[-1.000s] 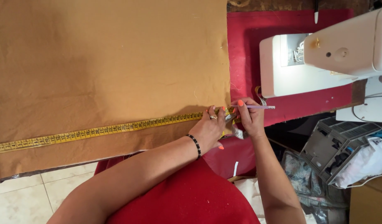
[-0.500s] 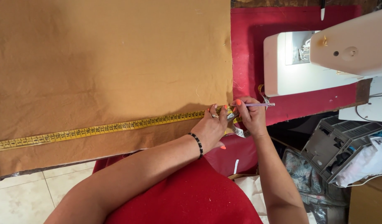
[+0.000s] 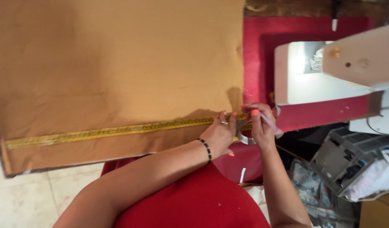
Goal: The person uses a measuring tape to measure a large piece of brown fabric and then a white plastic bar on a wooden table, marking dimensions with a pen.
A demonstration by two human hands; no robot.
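Two hands meet at the right edge of a tan cloth [image 3: 118,63] spread over a red table [image 3: 262,55]. The left hand [image 3: 222,135] presses down the end of a yellow tape measure [image 3: 110,131] lying along the cloth's near edge. The right hand [image 3: 260,124] pinches a thin pinkish pen [image 3: 268,122] just beside it, near a white sewing machine [image 3: 321,71].

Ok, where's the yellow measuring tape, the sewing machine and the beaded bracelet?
yellow measuring tape [image 3: 118,131]: head view, middle of its length.
sewing machine [image 3: 312,80]: head view, white base.
beaded bracelet [image 3: 205,148]: head view, on the left wrist.
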